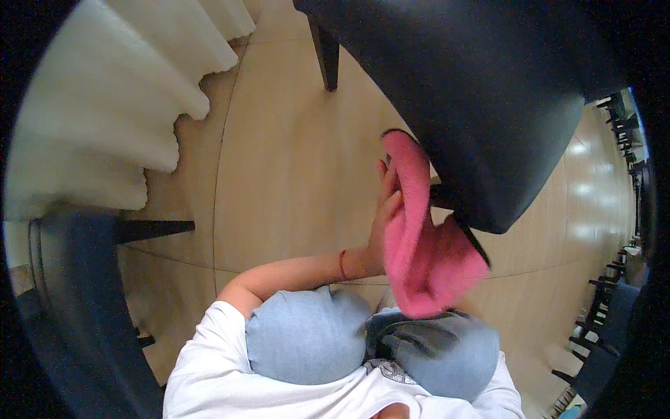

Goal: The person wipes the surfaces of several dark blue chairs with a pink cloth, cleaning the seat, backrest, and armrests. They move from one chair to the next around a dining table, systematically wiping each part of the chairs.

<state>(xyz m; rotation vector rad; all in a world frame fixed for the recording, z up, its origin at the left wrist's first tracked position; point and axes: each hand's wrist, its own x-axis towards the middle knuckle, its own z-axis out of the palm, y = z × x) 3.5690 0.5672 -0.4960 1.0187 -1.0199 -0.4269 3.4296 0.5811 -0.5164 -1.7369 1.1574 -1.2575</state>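
Note:
A pink cloth with dark edging (413, 246) hangs in folds from my left hand (388, 201). My fingers press against its left side near the top, and part of the hand is hidden behind the folds. A thin red string bracelet (343, 265) circles that wrist. Right beside the cloth is the lower edge of a dark upholstered seat (487, 105); whether they touch I cannot tell. My right hand is out of view. Below the cloth are my bent knees in light blue jeans (309, 335).
Beige tiled floor (282, 157) spreads out before me. A tapered dark leg (327, 57) supports the seat. Pale curtains (104, 110) hang at upper left, above another dark blue upholstered seat (78, 293). Several dark chairs (602, 324) line the far right.

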